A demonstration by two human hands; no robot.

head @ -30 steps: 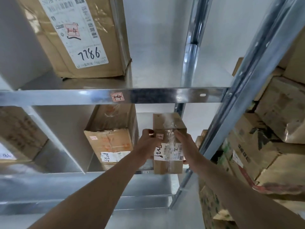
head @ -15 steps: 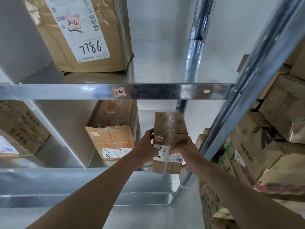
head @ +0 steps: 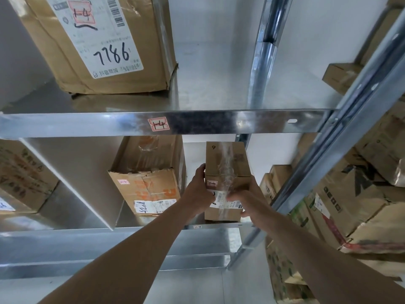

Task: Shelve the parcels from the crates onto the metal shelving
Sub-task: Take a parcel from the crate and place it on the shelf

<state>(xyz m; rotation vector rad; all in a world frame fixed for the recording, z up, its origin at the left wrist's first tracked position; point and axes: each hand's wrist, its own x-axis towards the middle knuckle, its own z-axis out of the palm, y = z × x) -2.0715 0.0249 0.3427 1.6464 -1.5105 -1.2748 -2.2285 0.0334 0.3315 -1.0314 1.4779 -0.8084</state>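
On the shelf marked 2-4 (head: 197, 227), both hands' fingers press the small taped parcel (head: 228, 165): the left hand (head: 198, 194) against its left side, the right hand (head: 245, 199) curled over its labelled front. It sits just right of the dented carton (head: 145, 185). Placement looks nearly finished; next comes a push deeper, then release.

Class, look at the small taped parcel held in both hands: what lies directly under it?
The small taped parcel sits on the lower metal shelf, right of a larger carton. The shelf surface beneath it is covered, so unseen.
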